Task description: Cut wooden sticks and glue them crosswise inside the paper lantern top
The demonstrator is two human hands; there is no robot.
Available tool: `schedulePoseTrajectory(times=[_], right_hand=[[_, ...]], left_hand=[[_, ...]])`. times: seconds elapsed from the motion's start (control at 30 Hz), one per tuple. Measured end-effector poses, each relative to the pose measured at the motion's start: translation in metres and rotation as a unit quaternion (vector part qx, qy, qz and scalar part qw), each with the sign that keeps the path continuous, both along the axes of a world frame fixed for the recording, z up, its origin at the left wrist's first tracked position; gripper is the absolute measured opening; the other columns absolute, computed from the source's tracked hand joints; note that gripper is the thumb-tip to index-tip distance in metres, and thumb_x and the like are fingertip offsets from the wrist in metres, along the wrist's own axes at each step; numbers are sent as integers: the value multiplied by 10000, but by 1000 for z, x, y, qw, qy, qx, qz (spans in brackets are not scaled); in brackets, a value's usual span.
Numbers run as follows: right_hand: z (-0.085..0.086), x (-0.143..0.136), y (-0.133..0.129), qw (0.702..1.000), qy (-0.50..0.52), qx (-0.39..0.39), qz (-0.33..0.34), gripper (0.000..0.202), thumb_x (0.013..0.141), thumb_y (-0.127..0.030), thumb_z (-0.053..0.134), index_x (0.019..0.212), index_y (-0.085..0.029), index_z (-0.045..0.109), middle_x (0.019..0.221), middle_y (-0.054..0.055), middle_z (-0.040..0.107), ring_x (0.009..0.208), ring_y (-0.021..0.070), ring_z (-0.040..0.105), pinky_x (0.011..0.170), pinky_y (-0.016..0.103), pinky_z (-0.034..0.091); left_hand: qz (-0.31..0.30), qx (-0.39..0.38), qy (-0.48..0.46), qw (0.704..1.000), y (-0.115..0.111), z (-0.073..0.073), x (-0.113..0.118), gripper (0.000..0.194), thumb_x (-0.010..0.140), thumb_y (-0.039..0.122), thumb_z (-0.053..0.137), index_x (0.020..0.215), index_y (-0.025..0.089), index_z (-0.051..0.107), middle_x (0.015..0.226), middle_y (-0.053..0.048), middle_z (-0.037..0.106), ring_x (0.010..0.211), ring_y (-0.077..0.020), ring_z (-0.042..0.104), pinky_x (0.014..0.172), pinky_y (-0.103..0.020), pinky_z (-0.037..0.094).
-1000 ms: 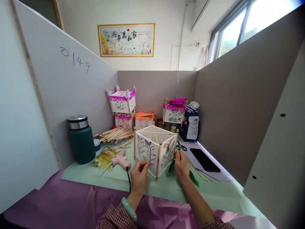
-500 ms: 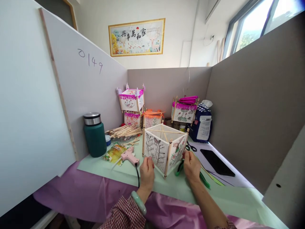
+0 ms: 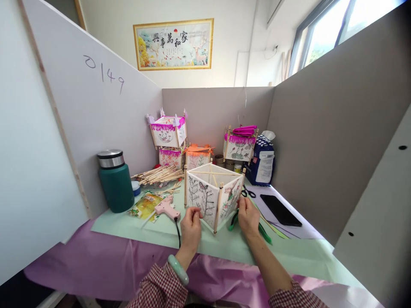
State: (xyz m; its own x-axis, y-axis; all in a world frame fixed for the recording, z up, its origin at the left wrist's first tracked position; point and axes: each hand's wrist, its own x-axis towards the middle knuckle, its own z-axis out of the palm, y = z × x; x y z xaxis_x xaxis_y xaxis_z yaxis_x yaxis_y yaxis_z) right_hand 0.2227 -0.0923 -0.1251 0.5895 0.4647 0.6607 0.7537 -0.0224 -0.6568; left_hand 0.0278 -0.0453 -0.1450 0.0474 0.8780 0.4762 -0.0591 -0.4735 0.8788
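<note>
A square paper lantern (image 3: 203,197) with stick posts, crossed sticks at the top and drawn branches on its white sides stands upright between my hands. My left hand (image 3: 192,226) is closed at its lower left side, fingertips pinching there. On the right side, the fingers of my right hand (image 3: 248,216) are pressed together at the lower edge. Beside my left hand lies a pink glue gun (image 3: 168,208). Green-handled pliers (image 3: 265,235) lie partly hidden under my right hand, and dark scissors (image 3: 249,192) rest just beyond it.
A green bottle (image 3: 116,184) stands left, near a heap of thin sticks (image 3: 162,174). Finished-looking lanterns (image 3: 168,132) are stacked at the back, with another lantern (image 3: 240,147) further right. A black phone (image 3: 281,209) and a blue tissue pack (image 3: 262,164) are on the right.
The whole view has shifted, so everything sits further left. The fingers of my left hand have moved slightly up along the lantern's side. My right hand keeps its place on the lantern.
</note>
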Motion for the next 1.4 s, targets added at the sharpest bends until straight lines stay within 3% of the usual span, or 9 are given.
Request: schedulePoseTrajectory(times=[0.2, 0.43, 0.67, 0.73, 0.83, 0.97, 1.07, 1.2, 1.4], right_hand=[[0, -1, -1, 1000, -1, -4, 3, 423, 936, -458, 265, 699, -213, 515, 679, 36, 600, 657, 193, 544, 622, 291, 360], [3, -2, -2, 1000, 3, 1, 8, 415, 934, -453, 273, 691, -215, 511, 670, 32, 595, 655, 192, 543, 620, 291, 360], [5, -3, -5, 1000, 4, 19, -7, 451, 930, -484, 262, 687, -205, 519, 670, 48, 621, 637, 191, 557, 608, 291, 372], [20, 0, -10, 999, 2, 35, -22, 474, 941, -484, 224, 726, -194, 530, 684, 60, 627, 649, 195, 568, 622, 294, 385], [64, 4, -15, 998, -35, 49, -21, 478, 968, -430, 166, 864, -167, 551, 796, 93, 641, 767, 208, 588, 718, 307, 407], [138, 0, 1, 980, -163, -36, 107, 304, 952, -341, 343, 946, -189, 606, 958, 72, 656, 905, 194, 583, 803, 284, 406], [172, -6, 30, 933, -246, -167, 200, 154, 797, -206, 602, 929, -239, 672, 960, 21, 665, 867, 171, 593, 749, 246, 408], [181, -16, 63, 869, -308, -309, 232, 403, 616, -100, 722, 979, -274, 702, 915, 20, 665, 749, 174, 589, 631, 249, 386], [183, -31, 74, 811, -366, -405, 212, 58, 785, -179, 641, 814, -196, 688, 797, 27, 666, 727, 157, 584, 680, 290, 432]], left_hand=[[-9, -22, 0, 1000, -2, 2, 0, 167, 881, 342, 464, 900, 188, 525, 564, 51, 455, 483, -117, 439, 461, -213, 330], [27, 10, 23, 999, -2, 2, 0, 147, 856, 299, 513, 943, 185, 543, 776, -22, 607, 690, -149, 574, 614, -240, 439], [-6, 2, -11, 1000, 2, 0, 0, 233, 837, 357, 541, 959, 178, 626, 752, -27, 650, 490, -106, 507, 458, -215, 387], [-7, -9, -18, 1000, 3, -1, -1, 250, 858, 367, 508, 959, 173, 629, 712, -14, 624, 453, -96, 470, 431, -212, 367], [12, -13, -25, 1000, 3, -3, -1, 226, 866, 353, 500, 935, 172, 617, 649, 10, 568, 449, -95, 451, 425, -207, 356], [39, -4, -30, 999, 1, -2, 0, 172, 845, 311, 520, 933, 182, 594, 661, 12, 559, 517, -111, 495, 486, -214, 392], [30, -3, -14, 999, 0, 0, 0, 145, 825, 278, 528, 916, 181, 586, 720, -6, 575, 606, -132, 536, 548, -226, 421], [21, 5, 6, 1000, 1, 0, -2, 122, 811, 241, 520, 884, 172, 589, 761, -22, 583, 650, -148, 548, 580, -242, 430], [22, 20, 38, 999, 0, 0, -3, 117, 828, 211, 482, 861, 176, 589, 758, -29, 575, 686, -164, 554, 615, -262, 437]])
